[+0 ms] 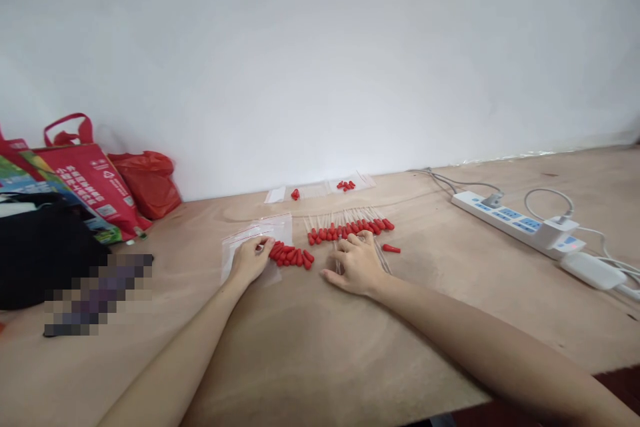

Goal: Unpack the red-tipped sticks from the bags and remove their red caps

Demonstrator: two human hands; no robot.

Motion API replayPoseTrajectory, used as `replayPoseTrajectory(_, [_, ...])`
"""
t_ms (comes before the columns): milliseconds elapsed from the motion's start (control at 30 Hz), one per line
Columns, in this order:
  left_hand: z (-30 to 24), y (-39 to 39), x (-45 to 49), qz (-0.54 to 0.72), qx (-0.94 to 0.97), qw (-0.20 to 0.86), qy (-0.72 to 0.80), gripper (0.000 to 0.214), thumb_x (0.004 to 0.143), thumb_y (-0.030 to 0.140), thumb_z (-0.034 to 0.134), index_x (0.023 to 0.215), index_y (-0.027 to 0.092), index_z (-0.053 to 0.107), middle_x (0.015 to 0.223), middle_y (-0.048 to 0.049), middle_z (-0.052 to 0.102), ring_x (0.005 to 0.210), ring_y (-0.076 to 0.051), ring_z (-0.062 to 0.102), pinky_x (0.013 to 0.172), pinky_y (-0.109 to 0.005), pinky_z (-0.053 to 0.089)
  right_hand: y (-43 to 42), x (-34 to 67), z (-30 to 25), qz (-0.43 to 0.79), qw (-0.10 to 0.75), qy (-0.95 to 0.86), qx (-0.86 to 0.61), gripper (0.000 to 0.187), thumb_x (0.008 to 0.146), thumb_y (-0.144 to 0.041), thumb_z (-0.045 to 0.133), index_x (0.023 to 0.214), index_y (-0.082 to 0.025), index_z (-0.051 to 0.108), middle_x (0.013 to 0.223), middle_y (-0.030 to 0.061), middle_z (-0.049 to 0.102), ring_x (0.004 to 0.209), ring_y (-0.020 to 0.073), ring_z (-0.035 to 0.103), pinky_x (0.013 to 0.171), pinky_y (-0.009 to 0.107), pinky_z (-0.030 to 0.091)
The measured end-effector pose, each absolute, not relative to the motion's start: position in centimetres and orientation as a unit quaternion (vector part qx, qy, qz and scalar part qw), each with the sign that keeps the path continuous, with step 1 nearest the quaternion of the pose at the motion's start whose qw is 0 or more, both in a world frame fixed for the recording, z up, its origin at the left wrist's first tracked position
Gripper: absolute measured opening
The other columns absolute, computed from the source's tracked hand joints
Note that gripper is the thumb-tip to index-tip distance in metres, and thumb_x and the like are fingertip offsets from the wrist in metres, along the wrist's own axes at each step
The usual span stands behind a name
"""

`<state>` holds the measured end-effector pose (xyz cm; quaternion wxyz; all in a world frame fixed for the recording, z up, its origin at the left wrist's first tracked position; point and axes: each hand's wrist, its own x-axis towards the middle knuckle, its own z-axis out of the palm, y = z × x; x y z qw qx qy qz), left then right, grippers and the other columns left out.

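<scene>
My left hand [250,259] is at the plastic zip bags [233,247], its fingertips pinched together against a pile of small red bulb-shaped caps [293,255]. Whatever sits between those fingertips is hidden. My right hand [357,263] lies palm down with fingers apart over some thin pale sticks [387,261]. Just beyond its fingertips runs a row of similar sticks with red caps [353,230], the capped ends toward me. To the right of this hand lies one loose red cap [392,249].
By the wall are small clear bags [315,192] with red pieces. A white power strip [515,219] with chargers and cables occupies the right. On the left stand a red shopping bag [95,180], a red plastic bag [150,183] and a black bag [45,247].
</scene>
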<state>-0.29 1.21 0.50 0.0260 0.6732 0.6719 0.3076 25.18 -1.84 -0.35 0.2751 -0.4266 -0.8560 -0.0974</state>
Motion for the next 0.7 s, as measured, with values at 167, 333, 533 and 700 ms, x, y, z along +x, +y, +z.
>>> replayPoseTrajectory(167, [0.2,1.3,-0.7,0.310,0.681,0.012,0.663,0.035,0.076,0.043,0.038,0.083,0.019,0.062,0.085,-0.0031,0.068,0.075,-0.019,0.060,0.068,-0.027,0.045,-1.9,25.4,-0.5,-0.068,0.295,-0.856,-0.420,0.037,0.072,-0.056,0.051,0.073,-0.022,0.065,0.073,0.0023,0.059,0.076,0.0166,0.045,0.075,0.038,0.020])
replayPoseTrajectory(333, [-0.1,1.3,-1.0,0.328,0.680,-0.016,0.656,0.033,0.077,0.041,0.039,0.085,0.018,0.061,0.088,-0.0050,0.066,0.076,-0.019,0.059,0.068,-0.028,0.045,-1.9,25.4,-0.7,-0.049,0.328,-0.839,-0.431,0.030,0.074,-0.050,0.051,0.077,-0.023,0.064,0.069,0.0012,0.060,0.073,0.0161,0.046,0.074,0.037,0.020])
replayPoseTrajectory(533, [1.2,0.3,1.5,0.337,0.725,-0.106,0.591,0.023,0.077,0.034,0.045,0.081,0.018,0.061,0.087,-0.0061,0.061,0.089,-0.021,0.052,0.082,-0.034,0.039,-1.2,27.4,-0.9,-0.086,0.371,-0.814,-0.438,0.020,0.077,-0.037,0.051,0.075,-0.022,0.065,0.070,0.0017,0.060,0.071,0.0146,0.046,0.075,0.035,0.020])
replayPoseTrajectory(700, [2.3,0.6,6.6,0.249,0.771,-0.090,0.580,0.018,0.074,0.037,0.053,0.075,0.020,0.061,0.081,-0.0045,0.058,0.085,-0.022,0.051,0.076,-0.035,0.038,-0.7,30.7,-1.3,-0.119,0.402,-0.796,-0.436,0.018,0.079,-0.028,0.049,0.073,-0.021,0.065,0.068,0.0017,0.059,0.068,0.0129,0.048,0.075,0.033,0.022])
